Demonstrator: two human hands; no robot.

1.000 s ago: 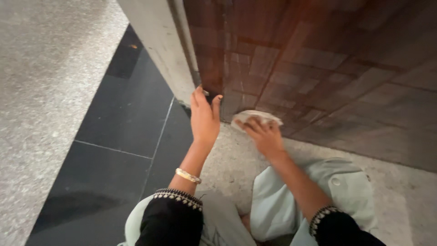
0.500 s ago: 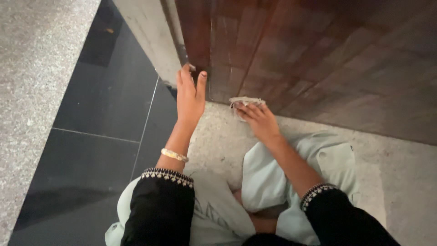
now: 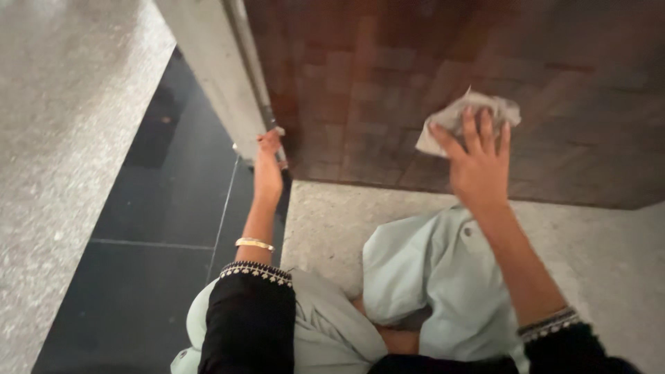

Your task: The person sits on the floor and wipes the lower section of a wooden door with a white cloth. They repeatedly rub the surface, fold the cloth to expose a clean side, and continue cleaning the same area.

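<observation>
Both arms wear black sleeves (image 3: 251, 322) that end short of the wrists, each cuff edged with a narrow band of pale embroidered trim (image 3: 255, 271). A thin gold bangle (image 3: 254, 243) circles the left wrist below the left hand (image 3: 267, 173); the right hand (image 3: 478, 163) bears no jewellery. The legs are covered in loose, pale mint-green trousers (image 3: 429, 277) that crease in soft folds at the knees.

Left hand (image 3: 267, 170) apparently gripping, arm extended; right hand (image 3: 478, 163) raised, fingers spread.

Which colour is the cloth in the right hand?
The cloth under the right hand looks pale grey-white; head view.
</observation>
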